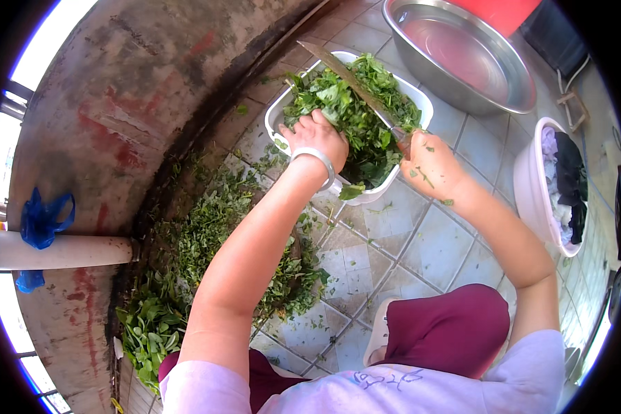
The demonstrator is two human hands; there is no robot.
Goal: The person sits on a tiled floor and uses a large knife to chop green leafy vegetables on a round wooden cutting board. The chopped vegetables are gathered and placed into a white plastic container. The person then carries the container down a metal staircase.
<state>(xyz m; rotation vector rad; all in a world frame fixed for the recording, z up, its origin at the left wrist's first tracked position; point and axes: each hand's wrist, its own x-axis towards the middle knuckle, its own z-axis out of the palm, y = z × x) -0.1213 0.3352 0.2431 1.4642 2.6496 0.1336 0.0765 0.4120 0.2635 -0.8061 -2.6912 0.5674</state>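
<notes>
A white plastic basin [425, 106] on the tiled floor is heaped with chopped leafy greens [359, 111]. My left hand [318, 139], with a pale bangle at the wrist, presses into the greens at the basin's near left side; its fingertips are partly hidden by leaves. My right hand [432, 163] grips the handle of a long-bladed knife [352, 80]. The blade lies slanted across the top of the heap, its tip pointing to the far left. Bits of leaf stick to the back of my right hand.
Chopped greens [212, 233] lie spread on the left, partly over a round board, with whole leafy stems [150, 331] nearer me. A stained wall [108, 119] curves along the left. Beyond the white basin stands a large metal basin [445, 88]; a pink tub [530, 181] of cloths is at right.
</notes>
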